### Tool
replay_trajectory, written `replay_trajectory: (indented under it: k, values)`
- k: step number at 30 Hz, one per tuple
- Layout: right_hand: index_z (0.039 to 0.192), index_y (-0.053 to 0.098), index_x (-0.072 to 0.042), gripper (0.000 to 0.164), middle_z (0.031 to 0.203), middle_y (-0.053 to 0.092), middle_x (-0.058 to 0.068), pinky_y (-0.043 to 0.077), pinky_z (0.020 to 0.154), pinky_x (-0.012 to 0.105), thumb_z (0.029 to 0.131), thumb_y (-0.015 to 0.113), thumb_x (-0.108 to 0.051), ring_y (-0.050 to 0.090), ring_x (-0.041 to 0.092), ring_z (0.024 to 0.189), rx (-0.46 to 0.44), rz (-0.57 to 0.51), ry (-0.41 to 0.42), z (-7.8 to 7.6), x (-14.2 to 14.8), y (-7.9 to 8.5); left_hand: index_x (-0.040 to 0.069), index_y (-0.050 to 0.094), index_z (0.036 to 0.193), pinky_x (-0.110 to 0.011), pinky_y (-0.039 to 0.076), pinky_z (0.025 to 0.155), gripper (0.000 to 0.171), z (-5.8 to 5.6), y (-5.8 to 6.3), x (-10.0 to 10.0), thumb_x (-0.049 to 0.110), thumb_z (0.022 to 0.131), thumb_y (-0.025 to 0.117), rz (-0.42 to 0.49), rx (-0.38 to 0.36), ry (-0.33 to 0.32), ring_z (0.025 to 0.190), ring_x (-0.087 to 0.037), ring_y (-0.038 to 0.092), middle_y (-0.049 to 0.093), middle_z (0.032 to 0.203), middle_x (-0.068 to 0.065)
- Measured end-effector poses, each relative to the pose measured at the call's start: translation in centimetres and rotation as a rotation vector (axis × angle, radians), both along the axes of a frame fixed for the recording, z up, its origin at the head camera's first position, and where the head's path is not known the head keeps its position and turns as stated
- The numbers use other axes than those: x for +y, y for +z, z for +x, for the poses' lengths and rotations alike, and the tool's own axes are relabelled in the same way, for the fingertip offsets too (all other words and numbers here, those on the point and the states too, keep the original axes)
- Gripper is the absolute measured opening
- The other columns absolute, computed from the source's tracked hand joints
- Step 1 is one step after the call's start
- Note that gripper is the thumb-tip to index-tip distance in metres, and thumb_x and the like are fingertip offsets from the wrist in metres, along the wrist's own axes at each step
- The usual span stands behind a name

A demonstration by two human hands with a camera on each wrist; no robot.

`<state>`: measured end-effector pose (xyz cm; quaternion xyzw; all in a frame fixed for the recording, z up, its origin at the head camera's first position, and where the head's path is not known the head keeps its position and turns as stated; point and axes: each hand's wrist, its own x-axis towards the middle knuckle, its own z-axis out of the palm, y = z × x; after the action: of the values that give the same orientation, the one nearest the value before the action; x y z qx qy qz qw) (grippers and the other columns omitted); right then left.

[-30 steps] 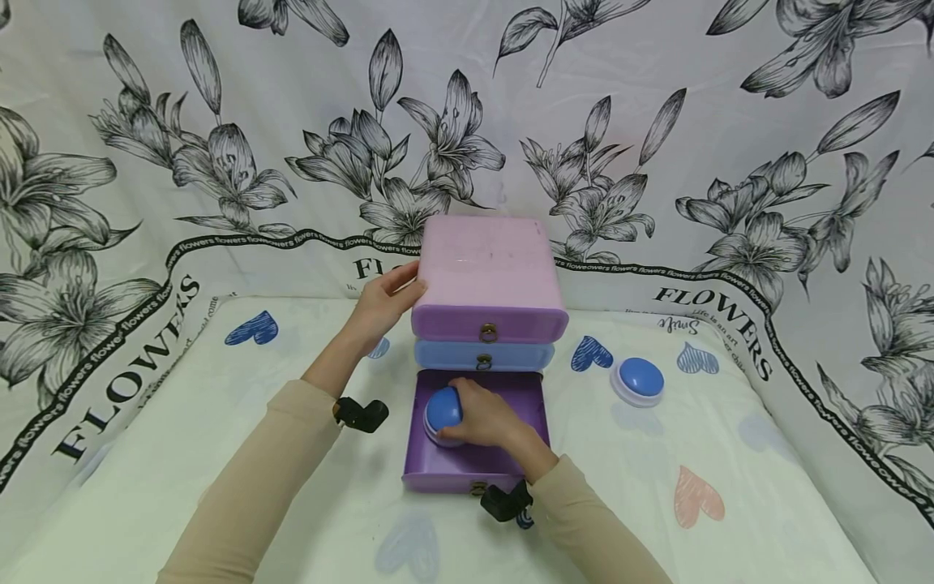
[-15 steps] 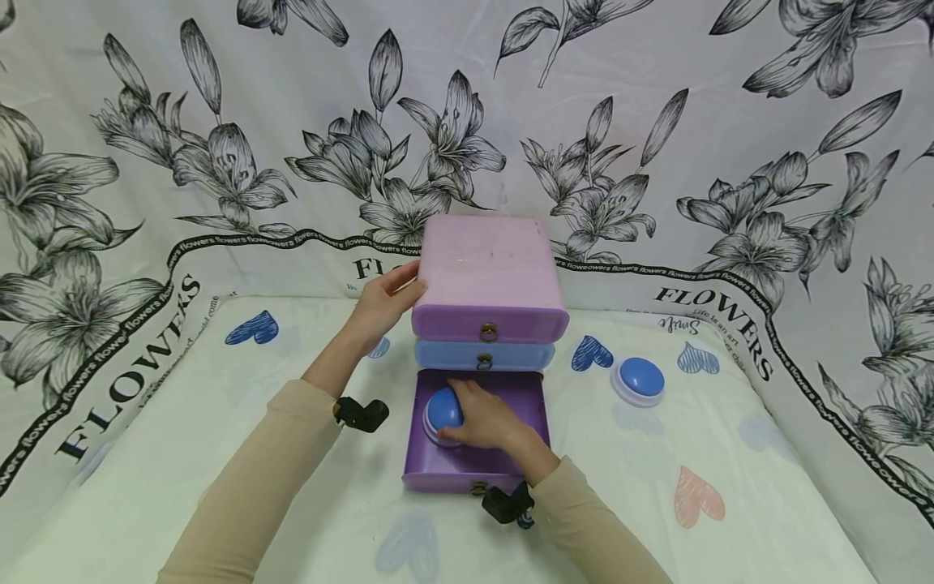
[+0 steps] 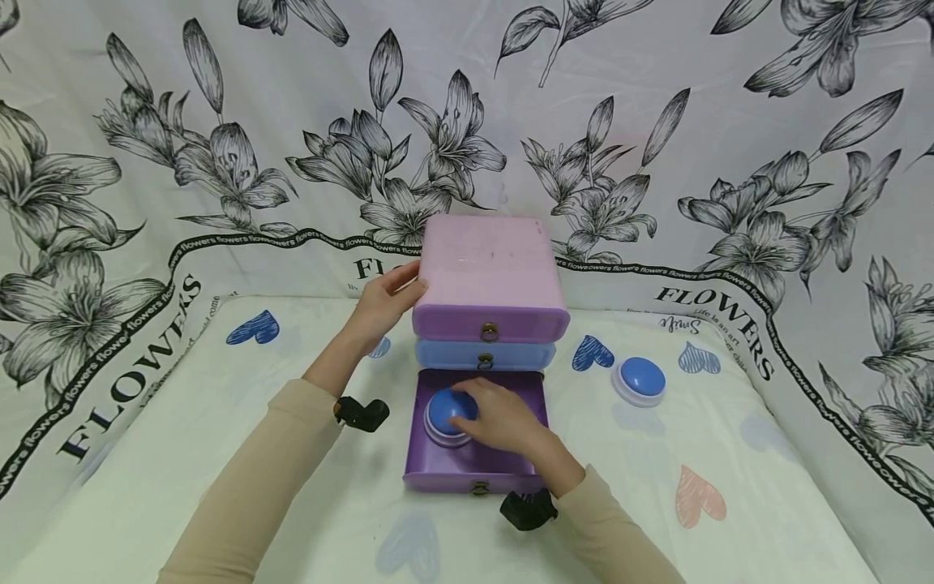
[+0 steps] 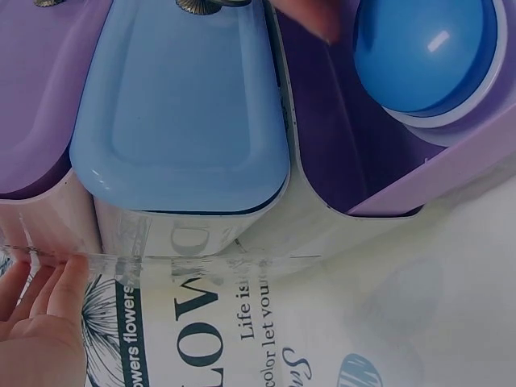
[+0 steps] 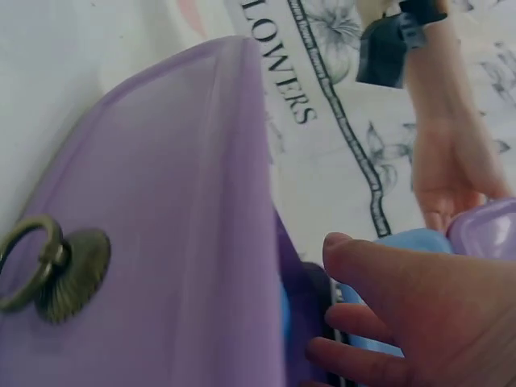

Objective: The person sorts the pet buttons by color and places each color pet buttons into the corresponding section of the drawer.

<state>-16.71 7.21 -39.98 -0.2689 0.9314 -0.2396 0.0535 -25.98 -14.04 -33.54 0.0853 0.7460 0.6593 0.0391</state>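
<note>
A small drawer cabinet (image 3: 485, 259) with a pink top stands in the middle of the head view. Its bottom purple drawer (image 3: 485, 466) is pulled out. A round push button (image 3: 447, 412) with a blue dome and white base sits in that drawer, towards the left. My right hand (image 3: 503, 415) is over the drawer at the button's right side, fingers loosely bent and not gripping it. In the right wrist view the drawer front hides most of the button. My left hand (image 3: 383, 304) rests its fairly straight fingers against the cabinet's left side.
Another blue-domed button (image 3: 642, 380) stands on the heart-print cloth right of the cabinet. The blue middle drawer (image 3: 485, 355) and purple top drawer (image 3: 489, 324) are closed. A flower-print cloth (image 3: 613, 162) hangs behind.
My right hand has let go of the button and drawn back slightly to the right, so more of the dome shows. Button, cabinet and left hand have stayed in place.
</note>
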Motion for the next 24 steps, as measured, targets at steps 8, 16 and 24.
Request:
replay_trajectory:
  k: [8, 16, 24]
  values:
    - [0.115, 0.062, -0.011, 0.037, 0.115, 0.062, 0.004, 0.051, 0.086, 0.039, 0.083, 0.069, -0.026, 0.059, 0.023, 0.106, 0.088, -0.105, -0.028, 0.6, 2.4, 0.9, 0.011, 0.036, 0.142, -0.036, 0.037, 0.107, 0.056, 1.2, 1.7, 0.3, 0.022, 0.091, 0.057, 0.023, -0.029, -0.014, 0.131, -0.023, 0.038, 0.033, 0.147, -0.006]
    - [0.111, 0.065, -0.016, 0.030, 0.113, 0.064, -0.001, 0.050, 0.089, 0.035, 0.083, 0.069, -0.026, 0.059, 0.016, 0.106, 0.163, -0.131, -0.122, 0.0, 4.7, 0.6, 0.010, 0.034, 0.143, -0.035, 0.037, 0.107, 0.056, 1.5, 2.0, 0.4, 0.021, 0.092, 0.055, 0.011, -0.029, -0.019, 0.132, -0.023, 0.037, 0.032, 0.148, -0.007]
    - [0.104, 0.066, -0.018, 0.023, 0.106, 0.065, -0.003, 0.053, 0.083, 0.033, 0.083, 0.069, -0.025, 0.061, 0.015, 0.098, 0.221, -0.165, -0.193, -0.1, 7.1, -0.6, 0.009, 0.036, 0.142, -0.034, 0.037, 0.106, 0.056, 1.5, 2.0, 0.4, 0.020, 0.092, 0.056, 0.028, -0.031, -0.010, 0.131, -0.022, 0.038, 0.034, 0.147, -0.007]
